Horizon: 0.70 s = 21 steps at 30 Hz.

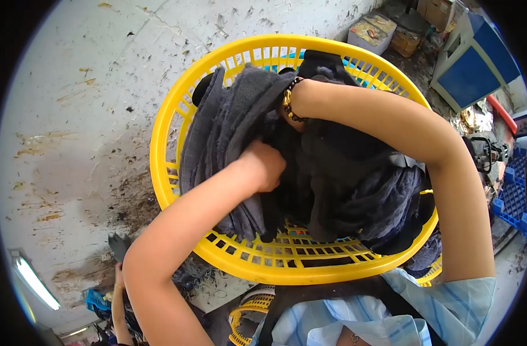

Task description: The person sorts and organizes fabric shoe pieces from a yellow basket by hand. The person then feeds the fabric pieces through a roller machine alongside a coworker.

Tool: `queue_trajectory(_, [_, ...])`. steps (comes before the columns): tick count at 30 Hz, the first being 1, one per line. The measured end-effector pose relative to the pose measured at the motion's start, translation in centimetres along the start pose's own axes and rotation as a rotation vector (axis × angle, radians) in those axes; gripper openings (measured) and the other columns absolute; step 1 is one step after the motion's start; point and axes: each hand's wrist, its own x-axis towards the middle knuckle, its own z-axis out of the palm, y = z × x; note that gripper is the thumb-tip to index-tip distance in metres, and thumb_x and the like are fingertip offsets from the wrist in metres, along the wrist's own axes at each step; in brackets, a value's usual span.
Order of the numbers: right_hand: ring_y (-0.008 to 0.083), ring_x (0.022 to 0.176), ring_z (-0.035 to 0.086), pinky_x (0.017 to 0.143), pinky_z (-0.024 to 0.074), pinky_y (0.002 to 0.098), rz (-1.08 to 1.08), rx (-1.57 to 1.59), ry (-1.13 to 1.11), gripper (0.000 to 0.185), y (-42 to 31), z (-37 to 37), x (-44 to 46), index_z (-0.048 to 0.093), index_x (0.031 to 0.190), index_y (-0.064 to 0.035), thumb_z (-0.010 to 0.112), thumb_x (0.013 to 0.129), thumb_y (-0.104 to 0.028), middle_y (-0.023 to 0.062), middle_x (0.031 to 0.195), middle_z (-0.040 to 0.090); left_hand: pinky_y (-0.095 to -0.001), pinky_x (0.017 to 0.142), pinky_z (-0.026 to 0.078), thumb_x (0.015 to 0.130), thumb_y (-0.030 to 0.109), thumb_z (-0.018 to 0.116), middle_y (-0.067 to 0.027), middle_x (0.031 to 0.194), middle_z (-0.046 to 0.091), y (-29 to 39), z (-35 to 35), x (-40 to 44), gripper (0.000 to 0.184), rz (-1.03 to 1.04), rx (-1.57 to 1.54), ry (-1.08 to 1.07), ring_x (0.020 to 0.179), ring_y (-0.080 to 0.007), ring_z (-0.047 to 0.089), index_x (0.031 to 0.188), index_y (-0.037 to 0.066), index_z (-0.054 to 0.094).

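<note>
A yellow plastic laundry-style basket (174,124) fills the middle of the view, holding a heap of dark grey and black fabric pieces. My left hand (266,166) is inside it, curled closed against a folded stack of dark grey fabric (217,144); its fingertips are hidden in the cloth. Farther back, my right hand (293,115) reaches down among the pieces, its fingers out of sight. A dark beaded bracelet (289,99) circles that wrist. Rumpled grey fabric (384,199) lies on the basket's right side.
Behind the basket is a stained white wall (113,69). At the right stand a blue and white box-shaped unit (477,66), a white container (372,33) and a blue plastic crate (514,190). Another yellow basket (240,323) shows below. Another person's arm (120,311) appears at lower left.
</note>
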Motion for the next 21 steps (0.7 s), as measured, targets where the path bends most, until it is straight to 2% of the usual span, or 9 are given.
queue_trajectory(3, [0.0229, 0.096, 0.059, 0.083, 0.0444, 0.0346, -0.026, -0.008, -0.040, 0.050, 0.6, -1.0, 0.0, 0.065, 0.103, -0.0093, 0.073, 0.061, -0.035, 0.0121, 0.102, 0.064, -0.0462, 0.101, 0.031, 0.075, 0.033, 0.060, -0.0080, 0.064, 0.064, 0.3, -1.0, -3.4, 0.027, 0.076, 0.123, 0.230, 0.070, -0.0262, 0.064, 0.085, 0.010, 0.068])
queue_trajectory(6, [0.0232, 0.095, 0.060, 0.083, 0.0448, 0.0347, -0.020, -0.035, -0.110, 0.051, 0.7, -1.8, 0.0, 0.065, 0.102, -0.0090, 0.075, 0.059, -0.034, 0.0122, 0.101, 0.065, -0.0479, 0.105, 0.026, 0.073, 0.031, 0.062, -0.0085, 0.073, 0.065, -0.6, -1.1, -6.7, 0.027, 0.034, 0.005, 0.362, 0.080, -0.0244, 0.063, 0.087, 0.009, 0.067])
queue_trajectory(8, [0.0234, 0.095, 0.060, 0.083, 0.0450, 0.0349, -0.031, -0.050, -0.143, 0.051, 0.4, -2.6, -0.1, 0.065, 0.102, -0.0087, 0.076, 0.058, -0.033, 0.0123, 0.101, 0.065, -0.0487, 0.107, 0.022, 0.072, 0.027, 0.060, -0.0064, 0.086, 0.066, -1.6, 0.8, -6.9, 0.022, 0.076, -0.072, 0.715, 0.093, -0.0214, 0.060, 0.083, 0.010, 0.069])
queue_trajectory(12, [0.0226, 0.092, 0.060, 0.082, 0.0444, 0.0339, -0.193, 0.019, -0.069, 0.051, -1.0, -4.8, -1.0, 0.064, 0.098, -0.0037, 0.081, 0.055, -0.025, 0.0122, 0.094, 0.066, -0.0502, 0.109, 0.012, 0.073, 0.036, 0.059, -0.0073, 0.099, 0.063, -4.1, 2.6, -6.5, 0.038, 0.091, -0.431, 0.620, 0.108, -0.0211, 0.053, 0.100, 0.010, 0.064])
queue_trajectory(15, [0.0179, 0.082, 0.063, 0.075, 0.0495, 0.0289, -0.370, 0.467, 0.033, 0.046, 0.0, -8.1, -3.6, 0.061, 0.100, 0.0014, 0.081, 0.064, -0.020, 0.0094, 0.092, 0.067, -0.0507, 0.109, 0.010, 0.073, 0.038, 0.059, -0.0085, 0.106, 0.061, -4.5, 2.3, -5.2, 0.040, 0.082, -0.352, 0.684, 0.110, -0.0221, 0.052, 0.101, 0.010, 0.064])
queue_trajectory(17, [0.0160, 0.078, 0.063, 0.072, 0.0508, 0.0257, -0.432, 0.507, 0.236, 0.042, -0.4, -10.5, -7.1, 0.060, 0.100, 0.0033, 0.078, 0.069, -0.018, 0.0091, 0.091, 0.067, -0.0434, 0.108, 0.020, 0.077, 0.029, 0.059, -0.0086, 0.111, 0.059, -3.7, 1.6, -4.6, 0.042, 0.089, -0.143, 0.623, 0.109, -0.0185, 0.053, 0.113, 0.009, 0.058])
queue_trajectory(18, [0.0162, 0.077, 0.063, 0.072, 0.0510, 0.0254, -0.390, 0.568, 0.301, 0.044, -1.2, -11.6, -9.5, 0.059, 0.103, 0.0042, 0.077, 0.070, -0.018, 0.0095, 0.091, 0.067, -0.0382, 0.105, 0.026, 0.080, 0.024, 0.058, -0.0083, 0.115, 0.057, -3.3, 2.3, -3.4, 0.043, 0.102, -0.972, 0.641, 0.109, -0.0164, 0.052, 0.120, 0.009, 0.052])
queue_trajectory(20, [0.0153, 0.079, 0.062, 0.071, 0.0503, 0.0255, -0.362, 0.586, 0.411, 0.046, -2.4, -13.2, -13.9, 0.059, 0.101, 0.0037, 0.079, 0.068, -0.022, 0.0089, 0.088, 0.066, -0.0302, 0.099, 0.035, 0.085, 0.013, 0.054, -0.0080, 0.124, 0.051, -1.9, -1.5, -3.2, 0.047, 0.114, -1.911, 0.702, 0.111, -0.0132, 0.049, 0.130, 0.008, 0.042])
queue_trajectory(21, [0.0140, 0.082, 0.061, 0.071, 0.0495, 0.0259, -0.369, 0.540, 0.458, 0.047, -2.7, -14.1, -15.8, 0.060, 0.097, 0.0024, 0.080, 0.065, -0.026, 0.0080, 0.086, 0.065, -0.0288, 0.097, 0.036, 0.086, 0.010, 0.053, -0.0081, 0.126, 0.050, -1.2, -3.5, -3.4, 0.048, 0.122, -1.955, 0.775, 0.111, -0.0128, 0.049, 0.132, 0.007, 0.039])
